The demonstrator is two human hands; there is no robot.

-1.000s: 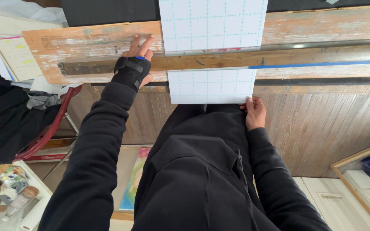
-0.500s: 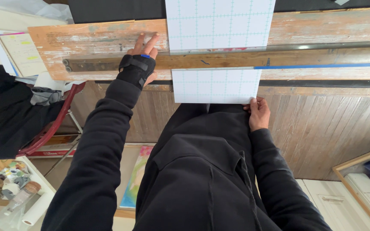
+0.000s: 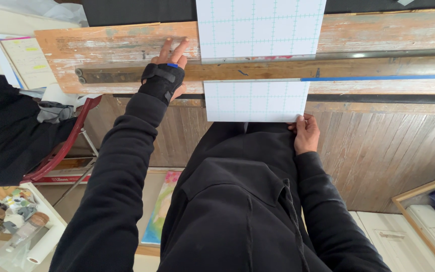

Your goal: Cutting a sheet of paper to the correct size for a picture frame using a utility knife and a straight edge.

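Two hands at work: right hand pinches the near right corner of the white gridded sheet, which runs under a long wooden bar and hangs off the near edge of the worn wooden bench. Left hand, in a black wrist brace, presses flat on the bar, fingers spread, gripping nothing. Red chair stands beside the bench, lower left.

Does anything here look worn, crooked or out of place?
The wooden bench top is badly worn, its paint flaking. The gridded white sheet sits square under the wooden bar. The left hand wears a black wrist brace.
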